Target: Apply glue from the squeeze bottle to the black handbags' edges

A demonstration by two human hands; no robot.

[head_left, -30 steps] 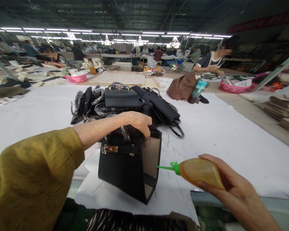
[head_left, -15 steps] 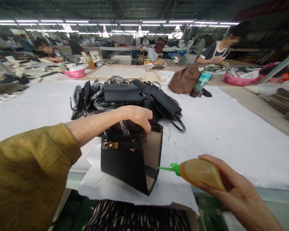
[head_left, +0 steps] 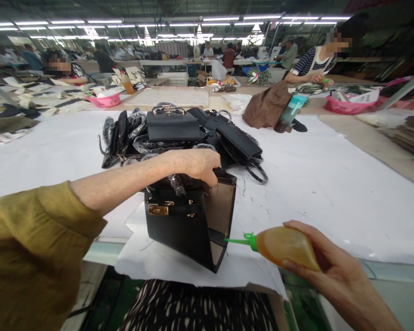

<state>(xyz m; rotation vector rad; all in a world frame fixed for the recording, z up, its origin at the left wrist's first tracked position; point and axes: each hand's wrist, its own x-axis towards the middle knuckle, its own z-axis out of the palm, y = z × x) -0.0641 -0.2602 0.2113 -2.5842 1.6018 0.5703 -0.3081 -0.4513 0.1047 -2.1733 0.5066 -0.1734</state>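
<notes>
A black handbag [head_left: 177, 234] stands tilted at the table's near edge, its right side open and showing a beige inside. Gold hardware and a plastic-wrapped handle [head_left: 176, 185] are on it. My left hand [head_left: 203, 166] reaches across and grips the bag's top edge, the fingertips partly hidden. In my right hand [head_left: 310, 246] lies a squeeze bottle [head_left: 279, 246] of amber liquid, held sideways. Its green nozzle [head_left: 237, 240] points left, with the tip at the bag's open side edge, near the bottom; I cannot tell whether it touches.
Several black handbags [head_left: 174, 126] are piled just behind. White paper [head_left: 317, 193] covers the table. Farther back lie a brown cloth [head_left: 264, 108], a teal-lidded bottle [head_left: 291, 112] and pink basins [head_left: 348, 105]. A co-worker in a striped top [head_left: 310, 62] is at the back right.
The bag has tipped slightly, its lower corner a little higher in view. My left forearm has shifted a bit left and down. The bottle stays nearly in place.
</notes>
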